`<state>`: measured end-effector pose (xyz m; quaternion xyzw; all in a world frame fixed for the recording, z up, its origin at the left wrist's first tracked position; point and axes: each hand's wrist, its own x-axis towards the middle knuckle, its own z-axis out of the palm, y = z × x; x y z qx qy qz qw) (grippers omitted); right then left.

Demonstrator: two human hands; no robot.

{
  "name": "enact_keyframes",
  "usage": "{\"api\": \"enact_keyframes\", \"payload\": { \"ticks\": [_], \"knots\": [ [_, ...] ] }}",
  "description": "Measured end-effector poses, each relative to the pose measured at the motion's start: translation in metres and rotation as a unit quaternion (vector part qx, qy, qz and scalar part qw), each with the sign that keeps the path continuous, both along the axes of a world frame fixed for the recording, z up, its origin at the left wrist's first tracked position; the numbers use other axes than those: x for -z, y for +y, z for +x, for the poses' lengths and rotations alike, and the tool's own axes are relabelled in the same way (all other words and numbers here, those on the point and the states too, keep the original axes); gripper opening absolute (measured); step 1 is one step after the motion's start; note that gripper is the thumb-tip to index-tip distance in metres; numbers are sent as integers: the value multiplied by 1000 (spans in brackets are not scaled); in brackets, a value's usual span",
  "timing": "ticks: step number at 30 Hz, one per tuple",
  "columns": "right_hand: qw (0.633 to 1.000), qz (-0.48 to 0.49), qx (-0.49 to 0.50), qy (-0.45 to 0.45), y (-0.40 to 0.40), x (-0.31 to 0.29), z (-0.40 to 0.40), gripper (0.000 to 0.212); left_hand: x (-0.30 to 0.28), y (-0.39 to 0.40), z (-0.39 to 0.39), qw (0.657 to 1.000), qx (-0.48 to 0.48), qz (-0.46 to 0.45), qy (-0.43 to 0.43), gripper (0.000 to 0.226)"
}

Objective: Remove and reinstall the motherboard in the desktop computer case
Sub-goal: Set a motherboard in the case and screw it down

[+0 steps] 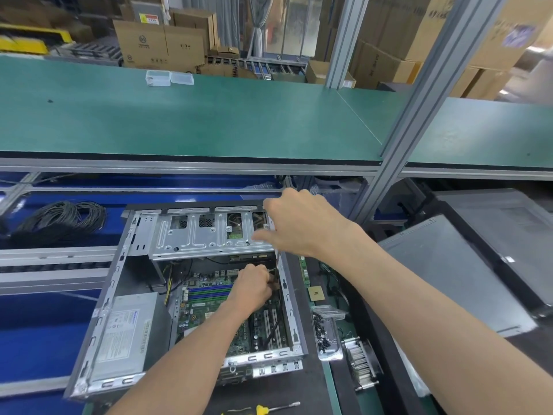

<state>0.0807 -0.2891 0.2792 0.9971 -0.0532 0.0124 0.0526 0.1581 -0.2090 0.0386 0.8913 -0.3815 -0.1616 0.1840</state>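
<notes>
Hands reach into the computer case (125, 295): left hand (253, 287) pinches something small over the motherboard (209, 307); right hand (299, 223) grips the drive cage (206, 235).

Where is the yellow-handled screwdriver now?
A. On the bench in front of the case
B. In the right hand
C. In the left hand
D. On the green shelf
A: the screwdriver lies on the bench in front of the case, while the left hand works inside the case and the right hand is at the drive cage.
</notes>
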Motion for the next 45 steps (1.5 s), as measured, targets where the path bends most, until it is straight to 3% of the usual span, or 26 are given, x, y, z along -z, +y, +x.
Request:
{"api": "enact_keyframes", "payload": {
  "ticks": [2,5,8,12,14,17,20,25,29,33,37,41,43,45],
  "knots": [
    [1000,-13,6,-10,-1,0,2,34,-2,-1,0,1000,10,9,3,26],
    [997,53,-48,35,-3,-1,4,4,0,0,1,1000,13,23,-2,27],
    [989,112,-71,62,-6,-1,0,25,2,-1,-1,999,12,38,-7,26],
    [1000,9,5,1,-5,0,-1,32,1,-5,-2,999,-1,35,4,13],
    [1000,-5,4,-5,-1,-1,2,28,2,-7,-3,999,-9,43,7,13],
    [997,53,-47,39,3,-2,5,9,8,-8,-4,999,-10,53,7,22],
    [990,99,-68,75,2,-5,3,25,14,-9,-3,998,-2,59,4,25],
    [1000,-2,17,11,2,-3,4,33,18,-13,-4,996,14,85,12,21],
    [997,54,-34,42,0,-2,6,5,19,-15,-5,995,1,98,14,30],
    [991,108,-55,49,-5,-3,3,26,20,-18,-7,996,-19,84,11,30],
    [999,27,18,-3,-7,1,5,31,22,-20,-7,997,-28,71,17,28],
    [995,83,-21,47,-5,-2,8,10,23,-20,-7,998,-25,62,18,23],
    [990,116,-31,69,-7,-4,5,24,23,-22,-8,998,-29,56,25,23],
    [995,84,-24,40,-7,-4,3,29,21,-24,-9,997,-34,56,33,24]
  ]
}}
